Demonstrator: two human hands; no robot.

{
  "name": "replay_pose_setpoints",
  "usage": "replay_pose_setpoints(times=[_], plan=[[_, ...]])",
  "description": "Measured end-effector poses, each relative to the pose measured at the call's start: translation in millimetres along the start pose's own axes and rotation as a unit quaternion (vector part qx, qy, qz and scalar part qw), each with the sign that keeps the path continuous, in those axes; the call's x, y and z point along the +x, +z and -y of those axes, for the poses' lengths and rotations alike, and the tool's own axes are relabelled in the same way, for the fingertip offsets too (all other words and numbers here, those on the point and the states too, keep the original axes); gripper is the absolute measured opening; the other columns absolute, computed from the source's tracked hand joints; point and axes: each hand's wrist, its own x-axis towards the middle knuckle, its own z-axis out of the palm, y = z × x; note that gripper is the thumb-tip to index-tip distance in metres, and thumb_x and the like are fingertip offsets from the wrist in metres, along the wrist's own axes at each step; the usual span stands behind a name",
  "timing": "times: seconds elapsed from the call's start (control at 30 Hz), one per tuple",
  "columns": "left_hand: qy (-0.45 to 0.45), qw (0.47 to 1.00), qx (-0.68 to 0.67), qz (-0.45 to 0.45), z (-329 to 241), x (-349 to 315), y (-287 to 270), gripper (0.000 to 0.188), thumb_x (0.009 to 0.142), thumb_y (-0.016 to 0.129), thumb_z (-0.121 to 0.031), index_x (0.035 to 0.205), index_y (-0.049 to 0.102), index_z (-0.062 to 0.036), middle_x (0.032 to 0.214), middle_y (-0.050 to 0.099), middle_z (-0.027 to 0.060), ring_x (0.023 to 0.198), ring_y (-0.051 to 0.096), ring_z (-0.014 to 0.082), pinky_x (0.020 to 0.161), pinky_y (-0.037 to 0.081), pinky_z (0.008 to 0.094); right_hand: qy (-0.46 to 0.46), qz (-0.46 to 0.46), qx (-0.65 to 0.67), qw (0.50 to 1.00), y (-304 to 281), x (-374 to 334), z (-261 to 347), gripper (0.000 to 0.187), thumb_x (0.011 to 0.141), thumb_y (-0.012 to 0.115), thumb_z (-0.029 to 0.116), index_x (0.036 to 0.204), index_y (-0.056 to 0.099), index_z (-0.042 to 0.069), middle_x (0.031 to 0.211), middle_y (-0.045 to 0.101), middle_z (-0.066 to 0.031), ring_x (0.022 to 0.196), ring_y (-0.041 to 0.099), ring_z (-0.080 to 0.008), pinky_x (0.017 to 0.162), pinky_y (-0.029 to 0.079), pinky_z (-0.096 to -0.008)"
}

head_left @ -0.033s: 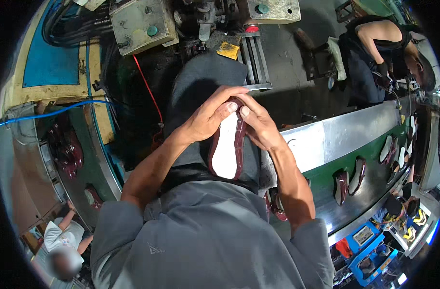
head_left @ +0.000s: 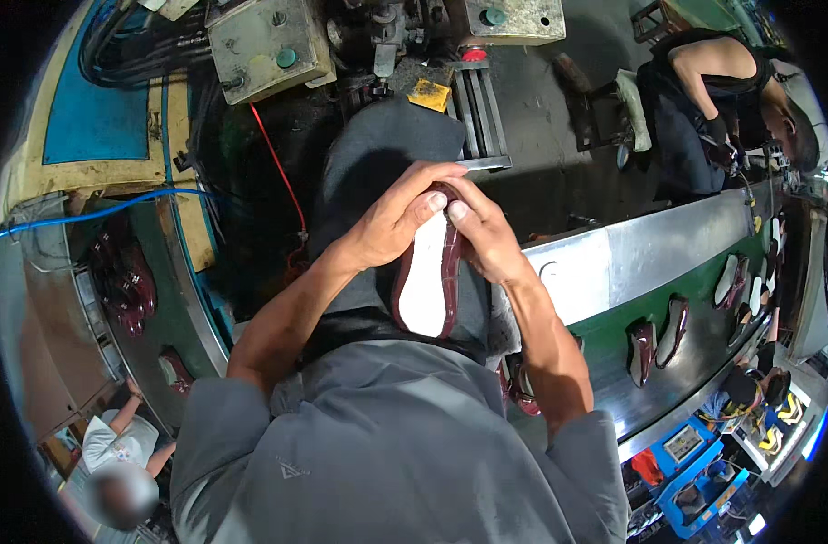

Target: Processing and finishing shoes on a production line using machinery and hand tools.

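A dark red shoe [head_left: 426, 272] lies sole up over my dark-trousered thigh, its white underside facing me and its glossy upper showing along both edges. My left hand [head_left: 399, 215] grips it at the far end from the left, thumb pressed on the white sole. From the right, my right hand [head_left: 489, 232] closes on the same end, its thumb beside the other thumb. The fingertips of both hands meet over the far tip and hide part of it.
Right of me, a green conveyor [head_left: 604, 331] with a metal edge carries several shoes [head_left: 673, 330]. More dark red shoes [head_left: 135, 283] sit on the left belt. Machinery with a grey control box [head_left: 271, 50] stands ahead. A co-worker [head_left: 704, 100] bends at the far right; another person [head_left: 119, 453] is lower left.
My right hand has shifted very slightly, its fingers tucking further behind the shoe. The shoe and my left hand look the same.
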Motion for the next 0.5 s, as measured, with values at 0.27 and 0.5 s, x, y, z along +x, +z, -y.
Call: replay_pose_setpoints(times=[0.27, 0.5], plan=[[-0.019, 0.999, 0.015, -0.045, 10, -2, 4, 0.044, 0.116, 0.050, -0.022, 0.156, 0.052, -0.0030, 0.141, 0.060, 0.0177, 0.133, 0.059, 0.0285, 0.117, 0.043, 0.0383, 0.060, -0.007, 0.211, 0.976, 6, 2, -1, 0.052, 0.113, 0.063, 0.025, 0.159, 0.050, 0.004, 0.152, 0.059, -0.0081, 0.143, 0.052, -0.0181, 0.118, 0.043, -0.0345], [-0.079, 0.996, 0.019, -0.032, 14, -3, 8, 0.054, 0.118, 0.047, -0.031, 0.162, 0.045, -0.0001, 0.157, 0.054, 0.0146, 0.147, 0.049, 0.0232, 0.125, 0.034, 0.0366, 0.001, -0.020, 0.027, 0.999, 2, 4, -14, 0.054, 0.110, 0.067, 0.018, 0.160, 0.051, 0.006, 0.148, 0.061, -0.0074, 0.136, 0.055, -0.0150, 0.115, 0.045, -0.0339]])
